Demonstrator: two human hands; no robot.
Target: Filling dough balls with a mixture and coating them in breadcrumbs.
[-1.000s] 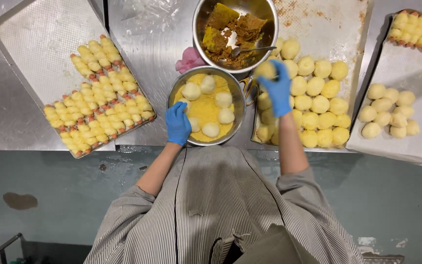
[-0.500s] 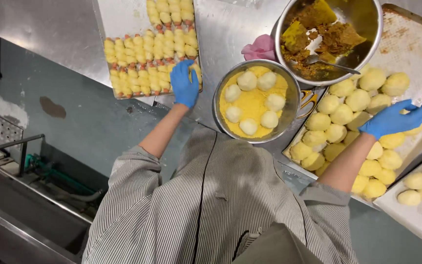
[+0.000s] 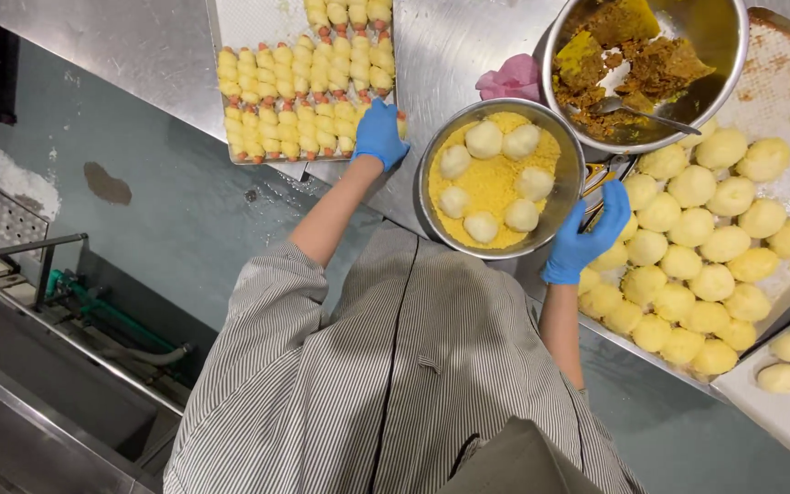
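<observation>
Head view: a person in a striped shirt leans over a steel worktop (image 3: 468, 46), both hands in blue gloves. At centre frame the left hand (image 3: 380, 134) rests on the near corner of a tray (image 3: 258, 18) of yellow wrapped rolls (image 3: 304, 91), its fingers curled over the rolls at the edge; whether the grip pinches one cannot be told. Just right of it stands a steel bowl (image 3: 501, 178) of yellow crumbs holding six pale dough balls (image 3: 485, 139). The right hand (image 3: 585, 240) is cupped against the bowl's lower right rim, fingers together and curved along the metal. At upper right a larger bowl (image 3: 706, 55) holds brown filling and a spoon (image 3: 642, 113). A tray of yellow balls (image 3: 697, 238) fills the right side, touching the right hand. A pink cloth (image 3: 512, 77) lies between the bowls and the rolls.
</observation>
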